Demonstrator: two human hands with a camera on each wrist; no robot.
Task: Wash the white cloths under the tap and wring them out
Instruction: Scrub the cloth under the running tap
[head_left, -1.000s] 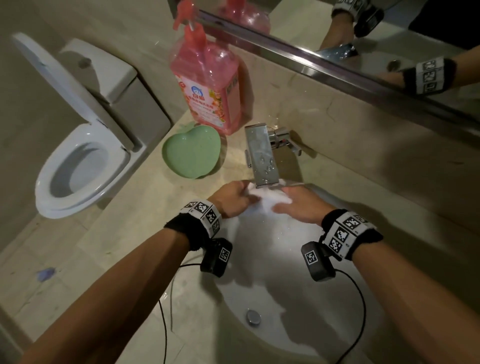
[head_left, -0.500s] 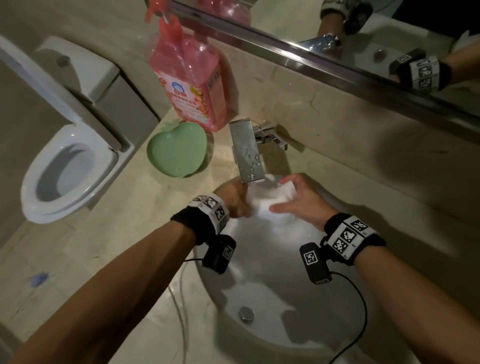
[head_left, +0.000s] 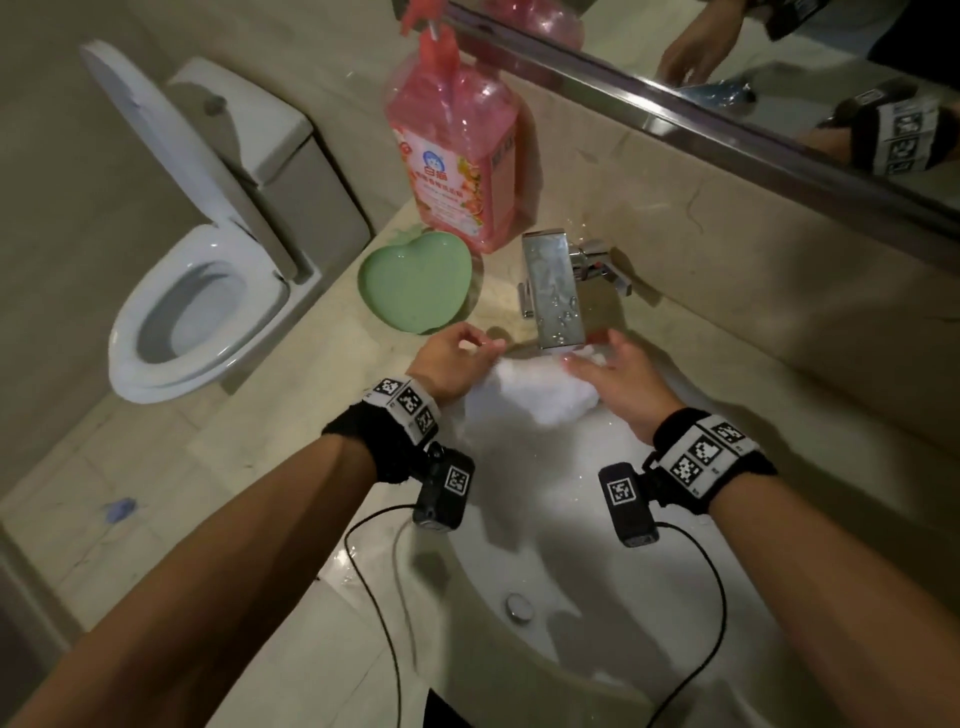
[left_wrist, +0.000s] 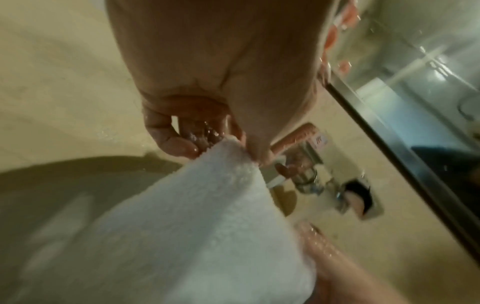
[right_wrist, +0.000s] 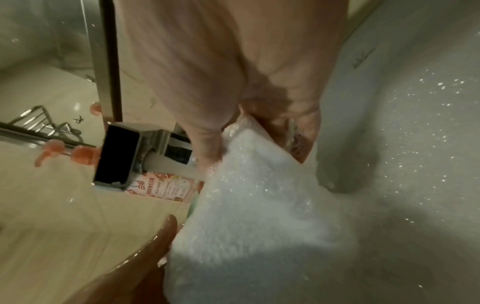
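Note:
A wet white cloth (head_left: 530, 395) hangs spread between both hands over the white sink (head_left: 571, 530), just below the square chrome tap (head_left: 556, 291). My left hand (head_left: 457, 358) pinches one upper corner of the cloth (left_wrist: 207, 216) between thumb and fingers. My right hand (head_left: 613, 374) pinches the opposite corner of the cloth (right_wrist: 254, 205), right under the tap spout (right_wrist: 116, 156). Water runs from the spout onto the cloth near my right thumb. Only one cloth is in view.
A pink soap pump bottle (head_left: 457, 150) and a green heart-shaped dish (head_left: 415, 280) stand on the beige counter left of the tap. The tap handle (head_left: 602, 265) points right. A mirror edge (head_left: 727, 124) runs along the wall. A toilet (head_left: 197, 306) with raised lid stands left. Camera cables hang over the sink's rim.
The cloth was bunched between both hands under the spout. Now the hands have moved apart and the cloth is pulled out wide between them.

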